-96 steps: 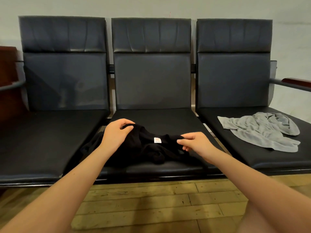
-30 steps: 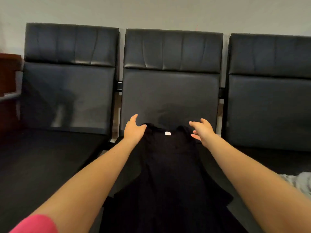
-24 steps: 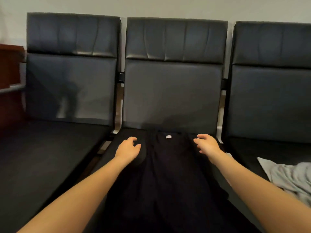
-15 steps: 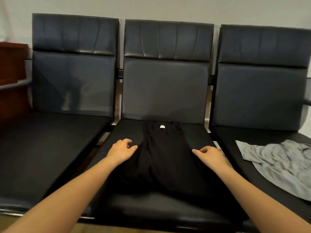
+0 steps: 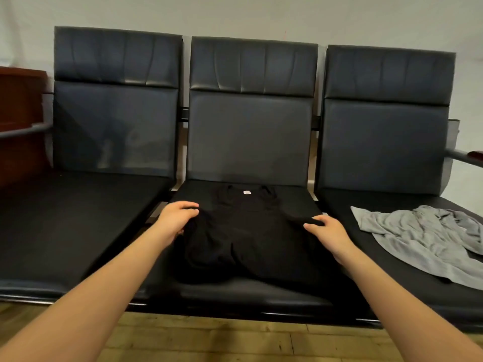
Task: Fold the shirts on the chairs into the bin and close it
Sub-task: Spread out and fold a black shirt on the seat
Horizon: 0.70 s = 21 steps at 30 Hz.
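On the middle chair (image 5: 248, 291), left hand (image 5: 174, 220) and right hand (image 5: 328, 232) pinch the black shirt's (image 5: 245, 236) sides; grey shirt (image 5: 423, 239) lies beside; wooden floor (image 5: 235, 340).

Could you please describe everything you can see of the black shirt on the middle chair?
The black shirt lies spread on the middle chair's seat, collar toward the backrest, with a small white label at the neck. It looks like soft, matte fabric, somewhat rumpled, not yet folded. The left hand grips its left edge and the right hand grips its right edge, fingers curled on the cloth. Its lower hem is hard to make out against the dark seat.
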Motion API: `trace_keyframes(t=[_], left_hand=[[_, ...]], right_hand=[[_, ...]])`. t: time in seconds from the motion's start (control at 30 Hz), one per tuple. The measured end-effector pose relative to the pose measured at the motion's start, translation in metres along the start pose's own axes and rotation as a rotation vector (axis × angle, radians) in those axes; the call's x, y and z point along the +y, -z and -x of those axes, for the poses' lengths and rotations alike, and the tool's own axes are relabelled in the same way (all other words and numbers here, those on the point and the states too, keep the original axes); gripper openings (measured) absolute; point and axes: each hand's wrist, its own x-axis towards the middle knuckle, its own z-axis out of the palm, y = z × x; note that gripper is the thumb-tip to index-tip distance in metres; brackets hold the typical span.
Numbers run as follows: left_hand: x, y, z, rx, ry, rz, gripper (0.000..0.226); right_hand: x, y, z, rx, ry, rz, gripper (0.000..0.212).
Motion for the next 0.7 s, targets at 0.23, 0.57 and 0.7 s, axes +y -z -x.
trace_keyframes(t=[0.23, 0.57, 0.7], left_hand=[[0.018, 0.028, -0.030, 0.041, -0.114, 0.385, 0.042], [-0.014, 0.017, -0.053, 0.189, 0.061, -0.001, 0.066], [-0.015, 0.022, -0.045, 0.133, 0.108, -0.154, 0.069]], right_hand=[[0.005, 0.015, -0.013, -0.035, 0.039, 0.057, 0.021], [0.001, 0.000, -0.041, 0.038, -0.221, -0.219, 0.055], [-0.001, -0.005, -0.031, -0.011, -0.100, 0.024, 0.057]])
